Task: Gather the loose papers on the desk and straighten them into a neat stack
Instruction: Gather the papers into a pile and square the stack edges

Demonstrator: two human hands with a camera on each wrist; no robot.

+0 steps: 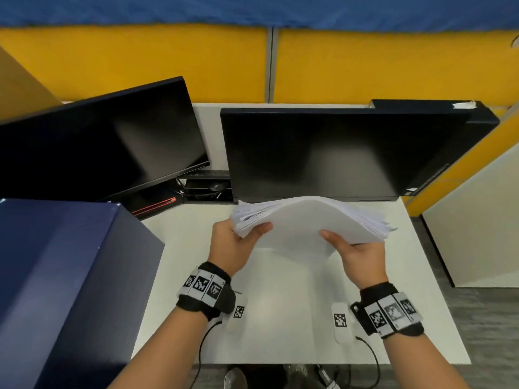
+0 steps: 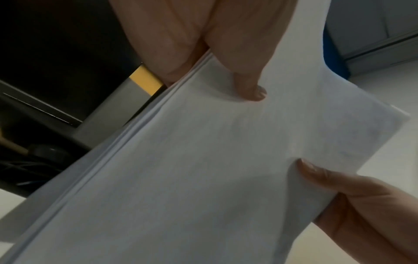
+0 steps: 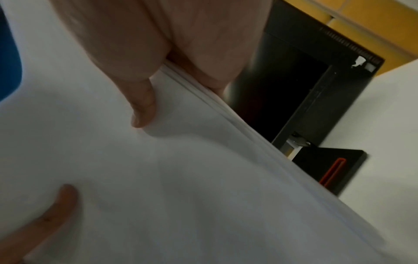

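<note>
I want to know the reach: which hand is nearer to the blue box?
Left. The left hand grips the papers on the side toward the blue box. The right hand grips the papers' other side, farther from it.

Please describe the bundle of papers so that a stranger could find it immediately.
Start at the white desk with two dark monitors behind it. In front of the right monitor, the left hand and right hand hold the papers up. It is the only white bundle, with uneven, fanned edges.
</note>
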